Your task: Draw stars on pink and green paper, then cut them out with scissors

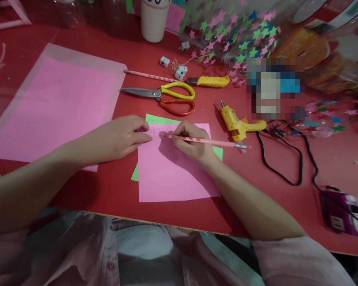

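Note:
A pink pencil (210,142) with an eraser end lies in the closed fingers of my right hand (193,141), its tip down on a small pink paper sheet (173,174). Faint pencil marks show near the tip. Beneath that sheet a green paper (161,118) sticks out at the top and sides. My left hand (122,137) rests at the sheet's upper left, its fingers a little apart and the fingertips pressing on the paper. Just beyond the hands lie scissors (155,93) with one yellow and one red handle.
A large pink sheet (74,91) covers the left side. Behind the scissors are another pencil (150,76) and a yellow cutter knife (213,81). To the right sit a yellow glue gun (235,121), its black cord and a purple power box (338,212). A white cup (154,24) stands at the back.

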A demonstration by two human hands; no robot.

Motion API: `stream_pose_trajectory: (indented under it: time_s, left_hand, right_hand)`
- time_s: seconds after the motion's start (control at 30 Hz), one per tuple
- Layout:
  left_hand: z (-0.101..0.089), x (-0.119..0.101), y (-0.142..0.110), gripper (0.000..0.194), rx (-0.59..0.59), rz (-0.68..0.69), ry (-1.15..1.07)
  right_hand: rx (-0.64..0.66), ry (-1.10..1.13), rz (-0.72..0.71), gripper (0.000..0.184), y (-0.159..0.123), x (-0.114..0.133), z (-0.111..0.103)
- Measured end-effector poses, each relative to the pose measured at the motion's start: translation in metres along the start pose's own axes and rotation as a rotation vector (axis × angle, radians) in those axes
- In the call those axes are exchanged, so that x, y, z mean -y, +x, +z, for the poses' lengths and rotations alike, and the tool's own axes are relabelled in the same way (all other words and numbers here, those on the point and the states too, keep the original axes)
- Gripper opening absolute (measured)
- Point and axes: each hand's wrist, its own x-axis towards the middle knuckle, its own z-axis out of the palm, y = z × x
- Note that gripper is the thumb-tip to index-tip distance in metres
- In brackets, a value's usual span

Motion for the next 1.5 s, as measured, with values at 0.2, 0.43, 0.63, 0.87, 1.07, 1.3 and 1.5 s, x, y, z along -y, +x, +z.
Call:
stream_pose_trajectory:
  time_s: [0.2, 0.43, 0.63, 0.87, 1.07, 1.3, 1.5]
  left_hand:
    - [-0.0001, 0.0002, 0.0002, 0.040, 0.005, -0.001, 0.031]
    - [0.0022, 0.0013, -0.0003, 0.040, -0.030, 0.015, 0.023]
    - [0.0021, 0.0012, -0.0007, 0.040, -0.024, 0.005, 0.013]
    - [0.0011, 0.0009, -0.0014, 0.041, -0.014, 0.003, 0.017]
    - [0.0000, 0.0004, -0.0011, 0.041, -0.004, 0.001, 0.013]
    - [0.0002, -0.0002, -0.0006, 0.041, -0.022, 0.008, 0.003]
    - [-0.0002, -0.0005, -0.0004, 0.040, -0.013, -0.009, -0.017]
  right_hand:
    - [-0.027, -0.003, 0.005, 0.016, 0.0003, -0.0004, 0.0011]
    - [-0.024, -0.003, -0.002, 0.015, 0.0011, -0.0007, 0.0012]
    - [0.003, -0.020, -0.009, 0.017, 0.0017, -0.0021, -0.0011]
    - [0.019, -0.073, -0.063, 0.016, 0.0016, -0.0004, -0.0038]
    - [0.043, -0.107, -0.068, 0.019, 0.0029, 0.0003, -0.0052]
    - [0.057, -0.137, -0.078, 0.016, 0.0028, -0.0010, -0.0058]
    - [0.054, -0.127, -0.078, 0.016, 0.0027, -0.0017, -0.0058]
